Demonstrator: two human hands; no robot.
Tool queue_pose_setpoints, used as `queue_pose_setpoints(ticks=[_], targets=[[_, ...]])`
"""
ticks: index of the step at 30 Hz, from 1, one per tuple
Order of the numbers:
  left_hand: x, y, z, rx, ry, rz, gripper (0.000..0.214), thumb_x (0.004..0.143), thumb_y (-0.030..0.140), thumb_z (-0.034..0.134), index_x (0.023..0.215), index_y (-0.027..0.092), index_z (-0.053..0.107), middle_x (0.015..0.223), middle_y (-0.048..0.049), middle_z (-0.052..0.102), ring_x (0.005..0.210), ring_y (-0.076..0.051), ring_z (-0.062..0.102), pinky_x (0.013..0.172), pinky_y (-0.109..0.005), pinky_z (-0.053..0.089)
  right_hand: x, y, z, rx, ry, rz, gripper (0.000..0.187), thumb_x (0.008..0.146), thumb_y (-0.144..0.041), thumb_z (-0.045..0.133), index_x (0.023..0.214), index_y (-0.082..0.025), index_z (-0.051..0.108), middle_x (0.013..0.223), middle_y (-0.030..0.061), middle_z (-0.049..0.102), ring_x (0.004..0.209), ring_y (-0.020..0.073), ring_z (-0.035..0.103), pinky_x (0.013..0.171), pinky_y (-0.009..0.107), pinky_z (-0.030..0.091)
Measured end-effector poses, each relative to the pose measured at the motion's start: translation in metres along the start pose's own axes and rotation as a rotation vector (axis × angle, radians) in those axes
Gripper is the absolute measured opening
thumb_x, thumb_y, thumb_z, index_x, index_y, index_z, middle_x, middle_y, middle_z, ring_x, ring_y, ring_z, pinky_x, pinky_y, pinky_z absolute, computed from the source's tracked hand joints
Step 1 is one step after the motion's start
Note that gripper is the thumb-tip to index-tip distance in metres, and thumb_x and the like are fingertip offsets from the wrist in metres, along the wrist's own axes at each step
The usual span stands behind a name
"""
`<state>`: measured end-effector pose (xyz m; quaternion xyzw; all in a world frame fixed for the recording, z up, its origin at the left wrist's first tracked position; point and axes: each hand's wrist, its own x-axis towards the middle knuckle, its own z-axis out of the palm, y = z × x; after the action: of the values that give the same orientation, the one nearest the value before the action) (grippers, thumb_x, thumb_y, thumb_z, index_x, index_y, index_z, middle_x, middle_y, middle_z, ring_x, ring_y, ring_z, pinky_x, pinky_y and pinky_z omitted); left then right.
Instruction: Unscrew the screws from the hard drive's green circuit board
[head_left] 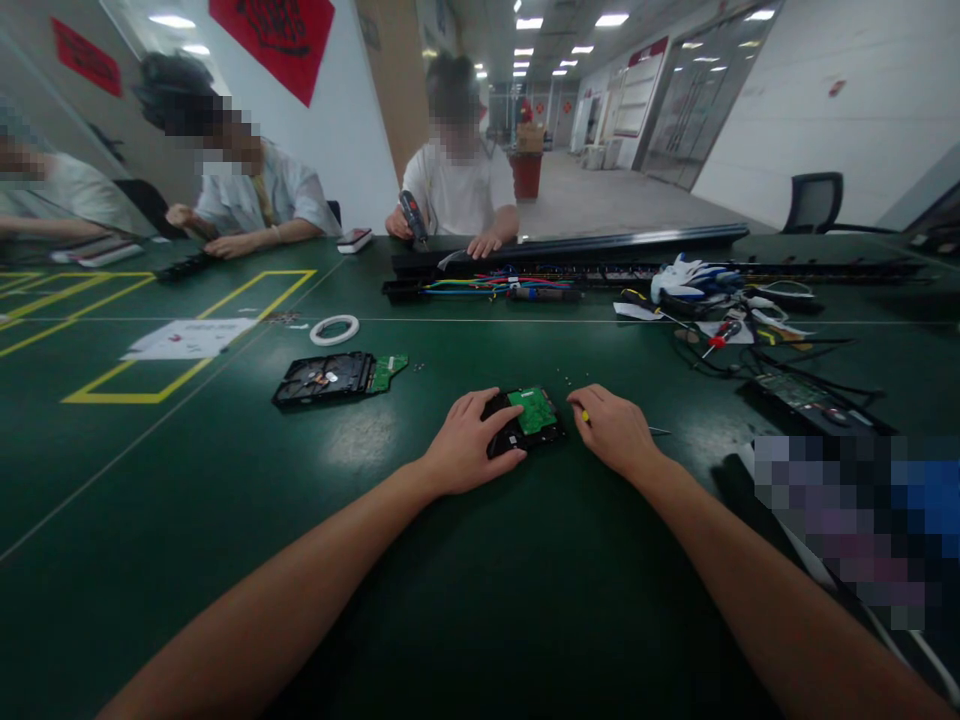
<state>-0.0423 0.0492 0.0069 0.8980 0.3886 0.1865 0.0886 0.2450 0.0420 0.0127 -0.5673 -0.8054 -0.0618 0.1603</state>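
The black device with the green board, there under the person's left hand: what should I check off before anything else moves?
1. Black device steadied: ok, the left hand is spread over it.
2. Yellow-handled tool in hand: ok, the right hand grips it.
3. Tool tip at the green board: not ok, the right hand is apart from the board and a thin metal shaft points away from it.
4. Small loose pieces clear of the device: ok, they lie beyond it on the table.
5. Every screw out of the board: cannot tell, too small to see.
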Motion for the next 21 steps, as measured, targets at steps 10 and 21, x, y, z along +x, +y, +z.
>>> queue_pose_setpoints(ticks=[10, 21], targets=[[0.0, 0.0, 0.001, -0.017, 0.016, -0.009, 0.072, 0.093, 0.056, 0.07, 0.156, 0.03, 0.049, 0.162, -0.0154, 0.041, 0.151, -0.04, 0.039, 0.123, -0.063, 0.036, 0.0, -0.012, -0.005, 0.096, 0.062, -0.048, 0.017, 0.105, -0.021, 0.048, 0.114, -0.018, 0.062, 0.111, 0.0111, 0.069, 0.09, 0.0221, 0.067, 0.071, 0.032, 0.051], [0.001, 0.0, 0.004, -0.044, 0.044, -0.025, 0.084, 0.089, 0.055, 0.072, 0.16, 0.024, 0.039, 0.163, -0.0176, 0.04, 0.151, -0.039, 0.038, 0.126, -0.061, 0.034, 0.0, -0.02, -0.002, 0.086, 0.039, -0.091, 0.018, 0.108, -0.024, 0.048, 0.115, -0.019, 0.063, 0.115, 0.0107, 0.069, 0.096, 0.0222, 0.067, 0.077, 0.032, 0.053]])
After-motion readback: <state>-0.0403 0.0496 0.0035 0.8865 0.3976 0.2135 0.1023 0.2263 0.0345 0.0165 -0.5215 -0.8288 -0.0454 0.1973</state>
